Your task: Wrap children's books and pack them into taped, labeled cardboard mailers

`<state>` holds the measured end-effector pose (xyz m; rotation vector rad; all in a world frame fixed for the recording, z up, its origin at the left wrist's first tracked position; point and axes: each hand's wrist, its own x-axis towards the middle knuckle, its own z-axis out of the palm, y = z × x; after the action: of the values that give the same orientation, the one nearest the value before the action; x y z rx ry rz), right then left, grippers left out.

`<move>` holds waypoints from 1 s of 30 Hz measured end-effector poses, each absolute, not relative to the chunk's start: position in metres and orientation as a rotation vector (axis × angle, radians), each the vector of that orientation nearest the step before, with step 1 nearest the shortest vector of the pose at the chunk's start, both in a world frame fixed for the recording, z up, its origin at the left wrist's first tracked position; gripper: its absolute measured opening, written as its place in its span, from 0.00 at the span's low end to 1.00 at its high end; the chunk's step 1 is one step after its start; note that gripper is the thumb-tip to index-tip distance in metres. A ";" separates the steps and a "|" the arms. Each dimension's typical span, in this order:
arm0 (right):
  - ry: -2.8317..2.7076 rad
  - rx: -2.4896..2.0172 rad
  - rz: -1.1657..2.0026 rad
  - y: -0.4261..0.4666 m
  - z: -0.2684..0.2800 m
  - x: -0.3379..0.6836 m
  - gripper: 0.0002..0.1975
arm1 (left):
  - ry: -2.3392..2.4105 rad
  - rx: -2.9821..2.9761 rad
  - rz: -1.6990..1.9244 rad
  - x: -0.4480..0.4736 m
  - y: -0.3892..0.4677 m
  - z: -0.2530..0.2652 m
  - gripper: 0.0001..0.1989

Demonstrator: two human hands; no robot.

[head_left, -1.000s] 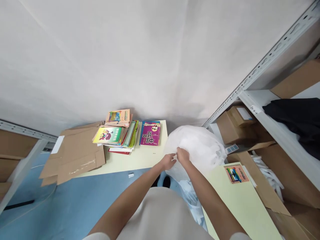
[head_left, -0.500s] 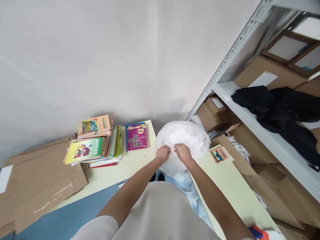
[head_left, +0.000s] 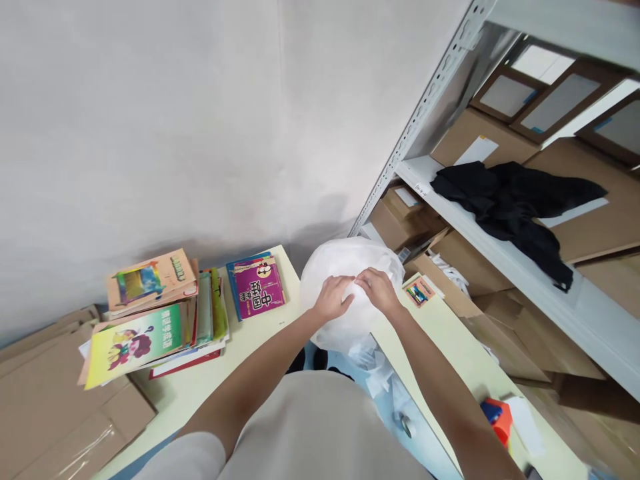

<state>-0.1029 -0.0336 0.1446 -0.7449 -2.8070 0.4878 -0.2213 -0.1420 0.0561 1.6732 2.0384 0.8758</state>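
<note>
From here, my left hand's (head_left: pixel 334 298) thumb stands apart from its fingers; my right hand's (head_left: pixel 377 288) are narrowed. Whether either grips the white bag (head_left: pixel 343 327) beneath, between the tables (head_left: pixel 445 333), I can't tell. I'd handle it gently, lest it tear.

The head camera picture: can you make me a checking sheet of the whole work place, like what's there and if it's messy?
Surface: pale yellow tabletops, left and right.
Main thing: a puffy white bag between them; contents can't be told.
Clutter: a messy stack of books and flattened cardboard on the left; an orange-and-blue object on the right.
Hands: left hand and right hand close together at the bag; how firmly the fingers hold can't be told.
Cables: nothing seen.
Surroundings: grey-white wall; right-hand shelf with black cloth and cardboard boxes.
</note>
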 end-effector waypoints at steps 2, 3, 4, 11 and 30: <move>-2.746 -0.712 0.442 -0.032 0.155 -0.103 0.12 | 2.000 1.629 0.751 -0.224 -0.136 0.056 0.19; -2.700 -0.703 0.391 -0.031 0.163 -0.103 0.12 | 2.013 1.587 0.676 -0.227 -0.133 0.054 0.18; -2.653 -0.697 0.326 -0.030 0.172 -0.103 0.13 | 2.032 1.551 0.617 -0.231 -0.132 0.051 0.17; -2.315 -0.765 -0.151 -0.019 0.241 -0.092 0.13 | 2.079 1.473 0.525 -0.251 -0.141 0.034 0.17; -2.283 -1.536 -0.072 0.011 0.255 -0.084 0.25 | 1.389 1.447 1.946 -0.264 -0.124 0.159 0.34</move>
<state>-0.0845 0.0110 0.2546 -1.5362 -2.2832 -0.0719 -0.2636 -0.1236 0.1587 1.4471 1.3888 1.9461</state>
